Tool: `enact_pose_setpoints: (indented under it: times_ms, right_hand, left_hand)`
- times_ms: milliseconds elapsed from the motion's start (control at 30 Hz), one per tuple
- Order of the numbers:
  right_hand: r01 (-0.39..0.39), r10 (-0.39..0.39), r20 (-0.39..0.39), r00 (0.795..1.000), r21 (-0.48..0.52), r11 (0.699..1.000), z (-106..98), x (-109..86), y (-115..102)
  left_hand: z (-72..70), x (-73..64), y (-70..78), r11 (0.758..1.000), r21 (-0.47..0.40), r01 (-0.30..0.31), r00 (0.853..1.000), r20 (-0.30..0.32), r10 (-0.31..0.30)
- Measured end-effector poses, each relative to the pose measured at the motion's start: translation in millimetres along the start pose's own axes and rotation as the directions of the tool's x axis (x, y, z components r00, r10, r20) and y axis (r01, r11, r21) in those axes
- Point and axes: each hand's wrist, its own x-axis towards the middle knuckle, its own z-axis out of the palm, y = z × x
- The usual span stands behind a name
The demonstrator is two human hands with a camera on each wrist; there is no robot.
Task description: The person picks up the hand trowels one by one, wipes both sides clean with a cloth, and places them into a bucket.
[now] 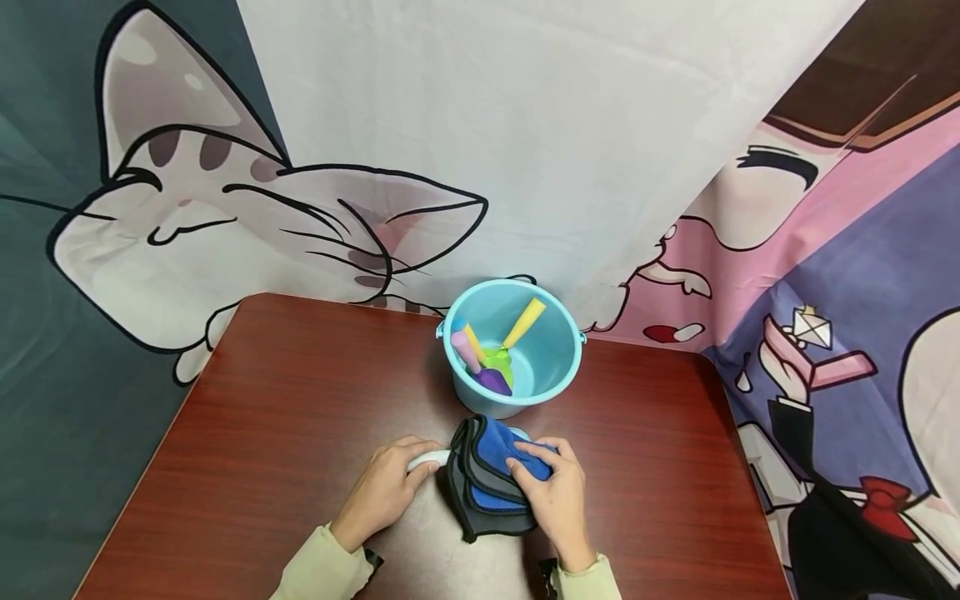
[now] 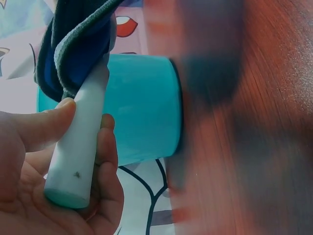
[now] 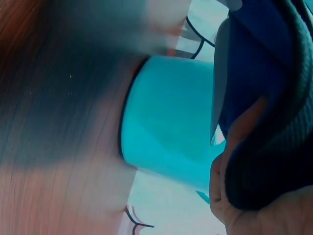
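My left hand [image 1: 386, 492] grips the pale round handle [image 2: 78, 147] of what looks like a toy shovel. Thumb on one side and curled fingers on the other hold it in the left wrist view. A folded blue and grey cloth [image 1: 491, 479] with black edging wraps around the tool's other end. My right hand [image 1: 551, 492] holds the cloth from the right, thumb and fingers pressing it around the tool. A pale flat part of the shovel [image 3: 222, 73] shows beside the cloth in the right wrist view; most of that end is hidden.
Just beyond the hands stands a light blue bucket [image 1: 573, 371] on the brown table [image 1: 322, 383]. Inside lie several toy tools, among them a yellow handle [image 1: 525, 321], a green piece [image 1: 497, 360] and a purple one [image 1: 492, 382]. A printed cartoon curtain [image 1: 525, 125] hangs behind.
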Motion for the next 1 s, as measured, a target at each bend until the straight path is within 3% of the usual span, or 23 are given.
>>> enact_pose_setpoints:
  times_ms: [533, 767, 1000]
  right_hand:
    - [-0.051, 0.047, -0.065, 0.997, -0.053, 0.997, -16, 6.1, 8]
    - [-0.067, 0.063, -0.099, 0.993, -0.036, 0.997, -25, 9.4, 12]
    - [-0.060, 0.070, -0.122, 0.990, 0.090, 0.994, -35, 8.3, 12]
  left_hand:
    - [-7.9, -2.2, -8.2, 0.999, 0.016, -0.034, 0.999, -0.019, 0.034]
    - [-11.9, -1.6, -12.6, 0.997, 0.001, 0.076, 0.997, 0.010, -0.076]
    - [-12.4, -0.4, -16.1, 0.988, -0.004, 0.154, 0.988, -0.001, -0.154]
